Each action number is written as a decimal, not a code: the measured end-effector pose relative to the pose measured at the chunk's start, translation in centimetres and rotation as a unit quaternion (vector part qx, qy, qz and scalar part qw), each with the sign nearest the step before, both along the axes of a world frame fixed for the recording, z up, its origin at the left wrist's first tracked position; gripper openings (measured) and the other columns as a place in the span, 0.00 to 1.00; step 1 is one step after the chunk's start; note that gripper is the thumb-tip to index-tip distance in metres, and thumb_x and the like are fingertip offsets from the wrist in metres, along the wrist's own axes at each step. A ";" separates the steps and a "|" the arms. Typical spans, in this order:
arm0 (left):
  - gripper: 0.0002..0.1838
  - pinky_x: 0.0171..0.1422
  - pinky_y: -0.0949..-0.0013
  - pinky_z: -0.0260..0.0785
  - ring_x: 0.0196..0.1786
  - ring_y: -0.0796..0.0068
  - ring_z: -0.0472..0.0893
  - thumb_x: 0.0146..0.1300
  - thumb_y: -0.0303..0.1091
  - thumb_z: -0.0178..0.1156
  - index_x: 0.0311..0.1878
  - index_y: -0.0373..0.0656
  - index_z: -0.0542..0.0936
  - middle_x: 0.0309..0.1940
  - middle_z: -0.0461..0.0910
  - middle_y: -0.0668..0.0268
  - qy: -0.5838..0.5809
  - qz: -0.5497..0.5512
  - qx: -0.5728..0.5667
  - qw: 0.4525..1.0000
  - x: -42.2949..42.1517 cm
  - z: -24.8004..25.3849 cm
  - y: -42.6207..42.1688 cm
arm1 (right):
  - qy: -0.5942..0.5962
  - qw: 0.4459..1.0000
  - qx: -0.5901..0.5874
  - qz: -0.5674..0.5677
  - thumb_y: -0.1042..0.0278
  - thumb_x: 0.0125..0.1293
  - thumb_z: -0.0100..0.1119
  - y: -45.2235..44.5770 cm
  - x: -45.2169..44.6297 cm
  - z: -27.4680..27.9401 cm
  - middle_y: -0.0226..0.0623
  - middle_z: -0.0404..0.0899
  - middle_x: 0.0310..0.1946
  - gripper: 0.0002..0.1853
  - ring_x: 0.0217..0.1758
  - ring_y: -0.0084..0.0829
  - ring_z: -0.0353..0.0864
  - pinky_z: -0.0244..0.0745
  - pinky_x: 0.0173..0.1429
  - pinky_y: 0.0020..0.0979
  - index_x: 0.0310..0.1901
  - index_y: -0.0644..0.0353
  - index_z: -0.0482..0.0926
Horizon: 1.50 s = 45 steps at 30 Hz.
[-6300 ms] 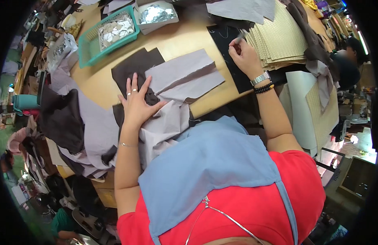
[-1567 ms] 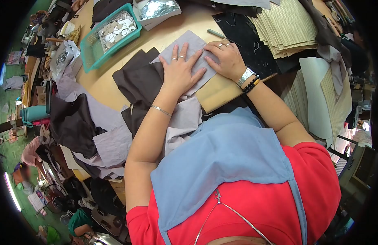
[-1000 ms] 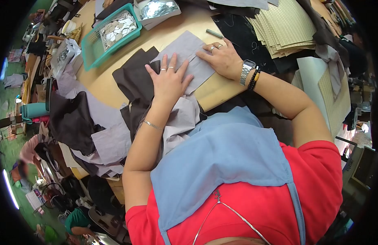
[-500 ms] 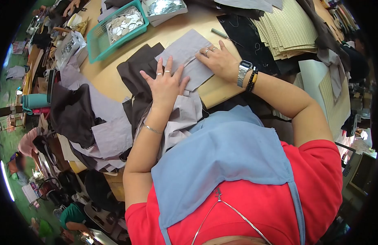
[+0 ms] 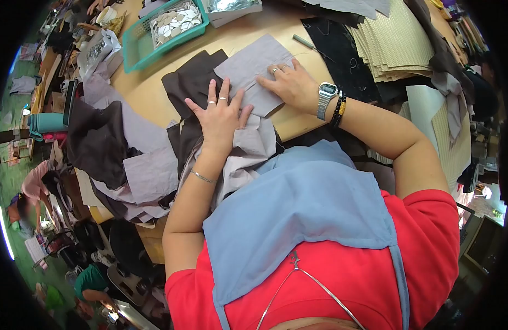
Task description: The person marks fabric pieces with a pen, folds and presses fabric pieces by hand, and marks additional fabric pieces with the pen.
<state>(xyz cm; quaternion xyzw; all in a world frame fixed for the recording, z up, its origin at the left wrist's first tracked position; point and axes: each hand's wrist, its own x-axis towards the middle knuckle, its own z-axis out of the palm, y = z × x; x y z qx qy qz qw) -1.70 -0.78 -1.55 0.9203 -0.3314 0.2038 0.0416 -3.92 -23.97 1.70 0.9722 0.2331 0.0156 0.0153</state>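
My left hand (image 5: 221, 113) lies with fingers spread across the lower left part of a light grey cloth piece (image 5: 256, 55) and the edge of a dark brown cloth (image 5: 190, 80). Against the right side of the grey piece rests my right hand (image 5: 292, 85), fingers apart and thumb stretched to the left, pressing the fabric. Crumpled pale cloth (image 5: 254, 143) hangs below my left hand at the table edge. A thin grey tool (image 5: 306, 42) lies on the table beyond my right hand.
A teal basket (image 5: 135, 52) holding small pale pieces stands at the back left, beside a white box (image 5: 234, 12). Textured gold sheets (image 5: 394, 41) are stacked right on black material (image 5: 342, 58). More cloth (image 5: 149, 179) lies left; people work at the far left.
The tool left my right hand since the oldest frame, and the grey piece now lies folded flatter. Lately my right hand has slid slightly toward my left, and the view has shifted.
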 end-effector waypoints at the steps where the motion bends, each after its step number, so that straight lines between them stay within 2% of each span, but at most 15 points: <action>1: 0.21 0.67 0.14 0.32 0.72 0.60 0.68 0.60 0.61 0.61 0.51 0.64 0.85 0.66 0.74 0.69 0.000 0.001 -0.002 1.000 0.0 0.0 0.1 | -0.023 0.999 0.015 0.018 0.69 0.68 0.48 0.0 0.1 -0.2 0.49 0.74 0.60 0.23 0.62 0.45 0.76 0.70 0.64 0.57 0.65 0.51 0.71; 4: 0.21 0.67 0.14 0.32 0.73 0.60 0.68 0.60 0.60 0.61 0.51 0.63 0.85 0.66 0.74 0.69 0.014 0.013 0.009 1.000 -0.5 0.7 0.4 | 0.046 0.998 0.042 -0.017 0.69 0.67 0.49 1.1 0.2 0.1 0.48 0.75 0.58 0.22 0.60 0.45 0.78 0.73 0.61 0.52 0.64 0.52 0.71; 7: 0.21 0.67 0.14 0.32 0.73 0.60 0.67 0.60 0.60 0.61 0.52 0.63 0.85 0.67 0.74 0.70 0.021 0.020 0.022 0.999 -0.9 0.9 1.1 | 0.021 1.000 0.010 -0.015 0.68 0.66 0.52 1.9 -0.4 0.6 0.48 0.75 0.57 0.23 0.59 0.44 0.78 0.74 0.61 0.48 0.63 0.53 0.71; 10: 0.22 0.67 0.15 0.32 0.74 0.60 0.66 0.60 0.61 0.61 0.51 0.63 0.85 0.67 0.74 0.70 0.007 0.023 0.018 1.000 -1.0 0.5 1.7 | -0.008 0.999 0.036 0.018 0.65 0.62 0.60 2.3 0.1 -0.3 0.49 0.75 0.57 0.27 0.59 0.45 0.78 0.74 0.61 0.47 0.64 0.51 0.71; 13: 0.22 0.67 0.15 0.32 0.74 0.60 0.66 0.60 0.61 0.61 0.52 0.62 0.85 0.68 0.73 0.69 0.010 0.027 0.023 0.999 -1.3 0.6 2.2 | 0.028 0.998 0.045 0.013 0.63 0.56 0.68 3.0 -0.3 0.5 0.51 0.74 0.58 0.33 0.59 0.46 0.78 0.74 0.61 0.48 0.65 0.50 0.70; 16: 0.22 0.68 0.17 0.31 0.72 0.65 0.69 0.59 0.64 0.61 0.52 0.66 0.85 0.66 0.75 0.73 -0.002 0.041 0.047 0.998 -1.5 1.3 2.4 | 0.005 0.999 0.025 0.020 0.63 0.52 0.71 3.2 -0.4 0.3 0.51 0.73 0.59 0.37 0.59 0.46 0.78 0.74 0.61 0.47 0.66 0.50 0.70; 19: 0.22 0.67 0.16 0.34 0.73 0.63 0.68 0.61 0.62 0.61 0.54 0.65 0.84 0.67 0.74 0.72 0.020 0.043 0.049 0.998 -1.8 1.9 2.6 | 0.031 0.997 0.056 0.045 0.65 0.55 0.68 3.6 0.0 -0.3 0.51 0.73 0.59 0.35 0.58 0.45 0.78 0.74 0.60 0.45 0.66 0.52 0.69; 22: 0.22 0.66 0.15 0.35 0.74 0.63 0.67 0.61 0.61 0.62 0.54 0.63 0.84 0.67 0.74 0.71 0.032 0.046 0.049 0.997 -2.1 2.3 2.9 | 0.017 0.998 0.030 0.047 0.67 0.58 0.62 4.2 -0.4 0.4 0.49 0.74 0.58 0.31 0.57 0.44 0.79 0.75 0.59 0.44 0.65 0.55 0.70; 25: 0.22 0.65 0.14 0.36 0.74 0.62 0.66 0.62 0.61 0.62 0.55 0.63 0.84 0.68 0.73 0.70 0.043 0.052 0.049 0.997 -2.3 2.3 3.2 | -0.043 0.994 0.062 0.074 0.67 0.62 0.56 4.1 -0.4 -0.1 0.47 0.76 0.55 0.26 0.55 0.42 0.80 0.76 0.58 0.42 0.64 0.56 0.71; 28: 0.22 0.65 0.14 0.36 0.75 0.61 0.66 0.62 0.60 0.62 0.55 0.63 0.84 0.68 0.72 0.69 0.052 0.054 0.047 0.996 -2.5 2.5 3.3 | -0.010 0.996 0.063 0.063 0.67 0.64 0.53 4.9 -0.2 -0.6 0.46 0.76 0.52 0.24 0.52 0.41 0.81 0.79 0.53 0.39 0.63 0.54 0.72; 34: 0.20 0.66 0.14 0.35 0.75 0.60 0.65 0.64 0.57 0.61 0.57 0.64 0.83 0.69 0.71 0.69 0.065 0.053 0.060 0.995 -2.6 3.3 3.4 | 0.011 0.995 0.076 0.058 0.67 0.64 0.53 5.3 -0.4 0.5 0.47 0.75 0.51 0.23 0.50 0.41 0.81 0.83 0.45 0.37 0.63 0.51 0.73; 37: 0.20 0.66 0.14 0.33 0.75 0.60 0.65 0.64 0.56 0.61 0.57 0.65 0.83 0.70 0.71 0.69 0.071 0.053 0.064 0.994 -2.7 3.4 3.4 | -0.009 0.995 0.072 0.063 0.68 0.64 0.53 5.5 -0.7 0.6 0.48 0.74 0.52 0.25 0.50 0.43 0.81 0.84 0.45 0.36 0.65 0.48 0.72; 40: 0.20 0.67 0.15 0.32 0.75 0.60 0.64 0.64 0.55 0.61 0.57 0.64 0.83 0.70 0.71 0.69 0.066 0.044 0.066 0.995 -2.5 3.4 3.3 | 0.037 0.996 0.071 0.050 0.67 0.63 0.55 5.7 -0.6 1.1 0.49 0.74 0.52 0.27 0.50 0.44 0.81 0.84 0.45 0.35 0.66 0.46 0.71; 45: 0.20 0.67 0.15 0.32 0.76 0.60 0.64 0.65 0.55 0.61 0.56 0.63 0.83 0.71 0.70 0.69 0.089 0.047 0.077 0.992 -2.3 3.5 3.0 | 0.056 0.997 0.050 0.035 0.67 0.61 0.57 6.3 -0.9 1.9 0.49 0.74 0.53 0.28 0.53 0.45 0.80 0.83 0.47 0.43 0.66 0.48 0.70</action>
